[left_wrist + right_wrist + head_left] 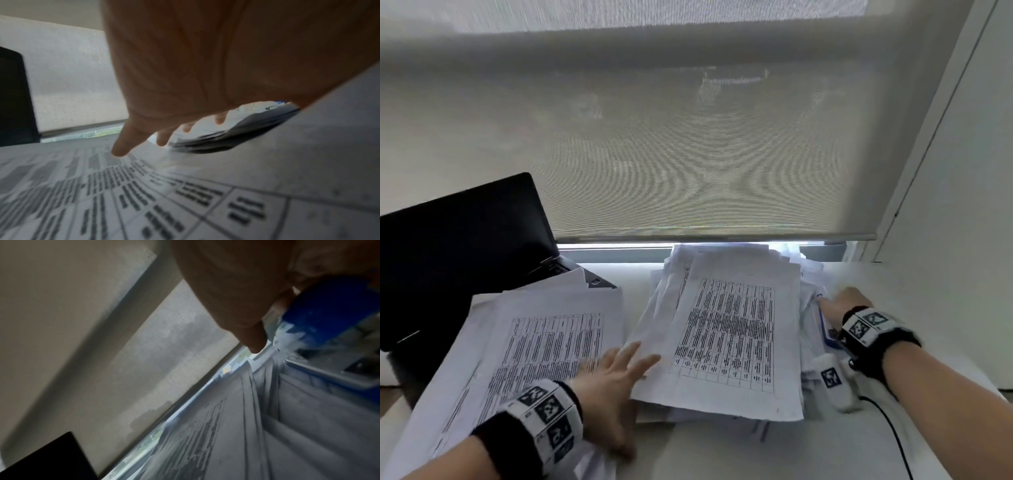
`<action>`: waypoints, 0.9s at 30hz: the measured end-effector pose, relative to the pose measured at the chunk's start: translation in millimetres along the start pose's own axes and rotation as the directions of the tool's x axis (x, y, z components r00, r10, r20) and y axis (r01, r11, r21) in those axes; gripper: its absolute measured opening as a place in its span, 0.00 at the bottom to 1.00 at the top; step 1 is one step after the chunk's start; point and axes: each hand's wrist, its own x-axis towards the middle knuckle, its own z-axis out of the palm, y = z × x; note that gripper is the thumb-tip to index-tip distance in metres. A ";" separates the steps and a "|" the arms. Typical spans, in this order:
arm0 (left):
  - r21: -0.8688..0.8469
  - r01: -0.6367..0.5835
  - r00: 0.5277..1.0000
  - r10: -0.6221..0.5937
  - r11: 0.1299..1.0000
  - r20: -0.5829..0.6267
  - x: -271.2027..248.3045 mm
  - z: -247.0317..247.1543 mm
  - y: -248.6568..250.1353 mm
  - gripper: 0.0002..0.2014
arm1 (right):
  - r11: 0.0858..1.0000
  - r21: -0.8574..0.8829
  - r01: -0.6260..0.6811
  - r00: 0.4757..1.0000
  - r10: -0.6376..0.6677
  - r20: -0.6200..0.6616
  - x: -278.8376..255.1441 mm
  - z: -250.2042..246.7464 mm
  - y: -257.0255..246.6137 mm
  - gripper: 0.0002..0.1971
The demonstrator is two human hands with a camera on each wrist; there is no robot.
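Left hand (608,380) flat, fingers splayed, on loose white table printouts (544,346) beside laptop (458,253), right hand (842,303) at blue object (320,305), grip unclear.

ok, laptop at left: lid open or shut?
Open. The laptop lid stands up, dark screen facing the camera, keyboard deck partly under the left paper pile.
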 end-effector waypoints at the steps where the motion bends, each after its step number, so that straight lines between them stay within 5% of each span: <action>1: 0.008 0.030 0.999 -0.030 1.000 0.018 -2.3 2.7 -6.2 0.65 | 1.000 -0.003 0.010 1.000 -0.010 0.003 -2.9 -2.7 3.3 0.17; 5: -0.005 0.084 0.996 -0.084 0.996 0.017 -3.5 6.9 -35.2 0.63 | 0.996 -0.079 0.044 0.998 -0.047 -0.029 -18.1 -15.4 15.2 0.11; 9: -0.040 0.002 0.989 -0.008 0.999 -0.150 1.7 1.3 -17.7 0.56 | 0.965 -0.253 0.067 0.997 -0.076 -0.025 -34.7 -27.8 31.9 0.20; 12: -0.020 -0.161 0.950 0.150 0.987 -0.273 7.7 -7.4 21.3 0.36 | 0.932 -0.361 0.014 0.999 -0.026 -0.028 -41.4 -33.2 52.4 0.27; 16: -0.132 -0.144 0.944 0.096 0.981 -0.316 15.0 -16.2 42.6 0.09 | 0.945 -0.325 0.029 0.998 -0.009 0.061 -65.8 -36.3 74.2 0.23; 20: -0.159 -0.227 0.935 0.170 0.961 -0.311 15.7 -18.8 53.4 0.48 | 0.965 -0.245 0.090 0.994 -0.073 0.076 -73.6 -26.9 91.9 0.29; 24: -0.074 -0.211 0.926 0.175 0.975 -0.335 4.4 -22.6 78.5 0.24 | 0.967 -0.233 0.102 0.994 -0.092 0.053 -78.6 -26.4 91.9 0.25; 27: 0.012 -0.248 0.932 0.242 0.969 -0.269 1.5 -18.8 87.8 0.33 | 0.977 -0.199 0.075 0.996 -0.066 0.053 -84.4 -29.8 95.3 0.25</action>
